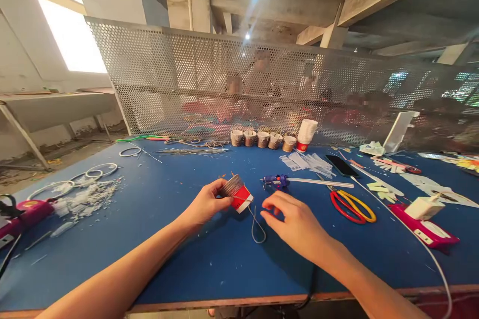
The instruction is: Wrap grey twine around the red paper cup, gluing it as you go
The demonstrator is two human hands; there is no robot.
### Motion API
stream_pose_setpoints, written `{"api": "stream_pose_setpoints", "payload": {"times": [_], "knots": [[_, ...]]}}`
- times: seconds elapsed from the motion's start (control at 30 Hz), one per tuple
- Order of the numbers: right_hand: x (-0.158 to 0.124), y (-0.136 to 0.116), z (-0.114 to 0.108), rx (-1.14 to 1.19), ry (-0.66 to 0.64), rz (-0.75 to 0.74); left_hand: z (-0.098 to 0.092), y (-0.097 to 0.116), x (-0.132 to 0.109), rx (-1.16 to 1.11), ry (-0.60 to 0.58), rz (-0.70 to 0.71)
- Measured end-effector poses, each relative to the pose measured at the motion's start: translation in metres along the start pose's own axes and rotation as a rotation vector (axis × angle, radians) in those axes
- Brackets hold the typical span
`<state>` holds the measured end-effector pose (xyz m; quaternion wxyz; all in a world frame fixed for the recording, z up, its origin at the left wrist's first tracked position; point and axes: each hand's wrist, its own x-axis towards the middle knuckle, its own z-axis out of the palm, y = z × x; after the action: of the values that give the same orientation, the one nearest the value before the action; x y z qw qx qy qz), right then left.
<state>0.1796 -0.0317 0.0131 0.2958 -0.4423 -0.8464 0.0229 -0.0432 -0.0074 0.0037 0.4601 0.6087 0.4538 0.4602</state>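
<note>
A red and white paper cup (243, 199), tilted on its side above the table, has grey-brown cord wound around one end. My left hand (205, 203) grips it by the wrapped end, thumb and fingers pressed on either side. From the cup a loose length of grey cord (258, 234) hangs down in a loop. To the right of that loop, my right hand (294, 219) is held with curled fingers apart and nothing visible between them. Just beyond it lies a blue glue gun (277, 181) with a clear glue stick in its back.
Several cord-wrapped cups (263, 139) and a stack of paper cups (307, 133) line the back by a perforated metal screen (209, 75). Scissors (352, 207), a phone (341, 165), white strips (309, 163) and a power strip (424, 229) lie right; scraps (90, 204) lie left. People sit behind the screen.
</note>
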Motion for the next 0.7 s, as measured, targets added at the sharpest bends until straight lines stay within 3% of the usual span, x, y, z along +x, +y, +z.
{"api": "stream_pose_setpoints", "payload": {"times": [0.17, 0.3, 0.4, 0.53, 0.7], "knots": [[0.027, -0.014, 0.021, -0.025, 0.026, -0.086, 0.0, 0.0, -0.002, 0.041, -0.01, -0.004], [0.037, -0.015, 0.025, 0.057, 0.01, -0.108, 0.001, 0.001, -0.003, 0.074, -0.034, 0.021], [0.04, -0.019, 0.023, 0.222, 0.026, 0.005, 0.002, 0.004, -0.005, 0.102, -0.046, 0.026], [0.043, -0.02, 0.02, 0.478, -0.077, 0.225, 0.005, 0.009, -0.006, 0.102, -0.03, 0.007], [0.045, -0.015, 0.017, 0.489, -0.132, 0.178, 0.004, 0.009, -0.006, 0.127, -0.019, 0.023]]}}
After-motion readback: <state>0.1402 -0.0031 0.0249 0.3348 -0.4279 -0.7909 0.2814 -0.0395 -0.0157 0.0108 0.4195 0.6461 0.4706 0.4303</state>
